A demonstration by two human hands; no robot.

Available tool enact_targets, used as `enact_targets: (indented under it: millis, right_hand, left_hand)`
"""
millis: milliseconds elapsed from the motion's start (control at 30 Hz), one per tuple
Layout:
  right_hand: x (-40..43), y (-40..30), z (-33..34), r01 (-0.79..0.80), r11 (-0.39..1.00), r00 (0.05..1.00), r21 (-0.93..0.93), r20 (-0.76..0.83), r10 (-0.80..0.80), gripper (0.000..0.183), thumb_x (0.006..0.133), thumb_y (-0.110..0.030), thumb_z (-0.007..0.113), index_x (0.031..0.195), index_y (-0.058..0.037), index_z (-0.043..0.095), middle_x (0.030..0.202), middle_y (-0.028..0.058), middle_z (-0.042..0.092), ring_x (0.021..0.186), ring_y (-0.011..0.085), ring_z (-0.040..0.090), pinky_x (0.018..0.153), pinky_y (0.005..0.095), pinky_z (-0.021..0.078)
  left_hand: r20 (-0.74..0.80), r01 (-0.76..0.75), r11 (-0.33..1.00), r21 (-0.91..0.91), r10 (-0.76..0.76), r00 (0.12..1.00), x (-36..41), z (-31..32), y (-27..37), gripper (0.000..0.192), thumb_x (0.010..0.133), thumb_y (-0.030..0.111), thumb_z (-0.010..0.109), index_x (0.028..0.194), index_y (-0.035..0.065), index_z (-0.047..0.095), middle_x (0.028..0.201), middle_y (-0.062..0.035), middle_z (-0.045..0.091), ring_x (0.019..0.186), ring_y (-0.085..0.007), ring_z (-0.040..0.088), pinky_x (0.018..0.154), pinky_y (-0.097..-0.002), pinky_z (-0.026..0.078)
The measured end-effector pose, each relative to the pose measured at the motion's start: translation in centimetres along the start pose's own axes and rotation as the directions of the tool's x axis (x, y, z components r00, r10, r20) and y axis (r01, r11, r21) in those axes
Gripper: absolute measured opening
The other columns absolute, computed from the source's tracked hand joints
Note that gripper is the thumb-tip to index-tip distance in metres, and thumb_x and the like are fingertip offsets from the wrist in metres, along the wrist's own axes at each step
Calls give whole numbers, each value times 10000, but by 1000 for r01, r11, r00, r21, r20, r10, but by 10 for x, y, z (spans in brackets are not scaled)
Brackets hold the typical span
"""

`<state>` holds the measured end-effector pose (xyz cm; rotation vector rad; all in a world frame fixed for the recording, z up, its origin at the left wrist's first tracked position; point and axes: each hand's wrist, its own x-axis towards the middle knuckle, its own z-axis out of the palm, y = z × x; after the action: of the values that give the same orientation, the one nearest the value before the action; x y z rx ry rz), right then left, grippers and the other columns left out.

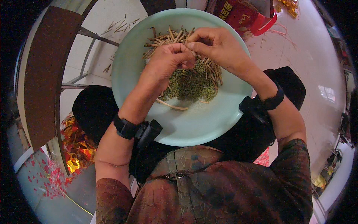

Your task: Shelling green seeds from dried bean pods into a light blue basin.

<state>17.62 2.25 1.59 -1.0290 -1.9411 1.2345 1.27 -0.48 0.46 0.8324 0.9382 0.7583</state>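
A wide pale green plastic basin (pixel 195 123) rests across my lap. Inside it are a heap of small green beans (pixel 193 81) and many thin, dry tan pods (pixel 167 39), piled at the far side and down the right. Over the heap, my left hand (pixel 174 57) and my right hand (pixel 216 46) meet at the fingertips. They pinch what looks like one dried bean pod, mostly hidden by the fingers. A longer, pale curved pod (pixel 173 106) lies on the basin floor nearer to me.
Left of the basin stands a brown-topped bench or stool (pixel 50 78) with metal legs. A red printed carton (pixel 240 16) sits on the floor beyond the basin. Dry pod scraps (pixel 119 26) litter the tiles. Shiny gold-and-red wrapping (pixel 77 148) lies at lower left.
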Motion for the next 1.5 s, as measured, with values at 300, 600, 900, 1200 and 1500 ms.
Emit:
enact_targets:
  millis: [300,600,900,1200,1500]
  right_hand:
    - [0,-9,-8,-329,919,943,216,122,309,179,760,-179,569,796,-6,594,653,6,548,574,59,496,563,181,409]
    - [-1,-7,0,-237,967,971,90,26,236,191,721,-174,561,779,-2,617,675,54,604,574,101,536,563,238,442]
    - [-2,-13,10,-78,982,996,-174,-53,70,188,730,-162,516,765,5,593,665,168,570,595,244,559,570,333,429]
    - [-1,-5,14,-168,984,984,-56,-65,164,206,745,-160,487,794,18,579,675,170,571,603,230,565,587,331,438]
    - [2,7,4,-220,961,974,167,93,206,222,757,-199,517,772,14,580,628,44,562,536,97,512,520,231,429]
  left_hand:
    - [-52,-125,974,190,138,989,0,-1,2,85,683,56,562,609,39,525,611,-21,542,569,-70,479,560,-192,379]
    - [-107,-192,872,449,266,958,3,-2,-5,111,664,72,582,598,24,507,541,11,495,493,-52,433,444,-194,343]
    - [-149,-118,890,441,202,968,0,3,-1,124,663,75,574,581,36,489,529,17,483,477,-47,409,427,-200,322]
    - [-92,-31,969,246,55,994,-2,0,5,100,667,77,576,602,35,513,567,-13,515,519,-88,488,516,-199,396]
    - [-43,125,988,-85,-129,991,2,-6,-4,109,687,93,589,629,53,507,580,0,488,545,-98,507,522,-190,405]
